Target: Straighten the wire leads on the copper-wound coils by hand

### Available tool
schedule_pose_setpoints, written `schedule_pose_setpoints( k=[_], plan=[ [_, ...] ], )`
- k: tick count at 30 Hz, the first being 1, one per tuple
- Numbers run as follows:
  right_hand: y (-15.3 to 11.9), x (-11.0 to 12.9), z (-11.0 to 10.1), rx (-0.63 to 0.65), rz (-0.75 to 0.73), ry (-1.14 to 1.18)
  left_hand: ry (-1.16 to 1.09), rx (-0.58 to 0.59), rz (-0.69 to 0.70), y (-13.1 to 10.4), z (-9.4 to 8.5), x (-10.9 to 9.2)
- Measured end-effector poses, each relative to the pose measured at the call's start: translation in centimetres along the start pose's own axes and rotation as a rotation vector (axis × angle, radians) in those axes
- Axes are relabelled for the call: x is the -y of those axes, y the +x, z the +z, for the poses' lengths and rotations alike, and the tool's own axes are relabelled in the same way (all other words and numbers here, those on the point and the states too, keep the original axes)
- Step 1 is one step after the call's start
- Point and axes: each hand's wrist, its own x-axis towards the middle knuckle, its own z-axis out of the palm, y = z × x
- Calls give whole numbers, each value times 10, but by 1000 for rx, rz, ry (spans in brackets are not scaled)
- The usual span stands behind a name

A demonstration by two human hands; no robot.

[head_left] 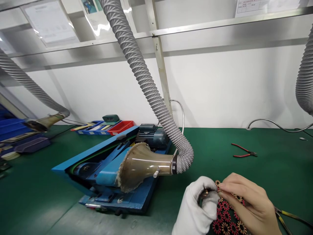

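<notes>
My left hand (195, 205), in a white glove, is at the lower right of the view with its fingers curled together. A small copper-coloured part (206, 192) shows between its thumb and fingers, partly hidden by the glove. Against it, my bare right hand (251, 202) has its thumb and fingertips closed in a pinch; whatever they grip is too small and covered to make out. Several small toothed rings, which look like wound motor cores (226, 216), lie under and between the hands. Some are red, others copper-coloured.
Left of my hands stands a blue belt machine (107, 176) with a brown suction hood (144, 166) on a grey hose (146, 81). Red-handled cutters (244, 151) lie beyond the hands, yellow-handled pliers (285, 215) at right. Bins (122, 127) stand behind the machine on the green tabletop (207, 150).
</notes>
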Motion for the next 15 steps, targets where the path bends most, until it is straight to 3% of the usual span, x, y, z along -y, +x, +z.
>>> schedule_pose_setpoints(
  k=[11, 15],
  plan=[
    [-2, -2, -1, 59, -45, -48, 33, 10, -35, 4, 0, -7],
    [0, 0, -1, 90, -50, -113, 150, 28, 30, 2, -2, -3]
  ],
)
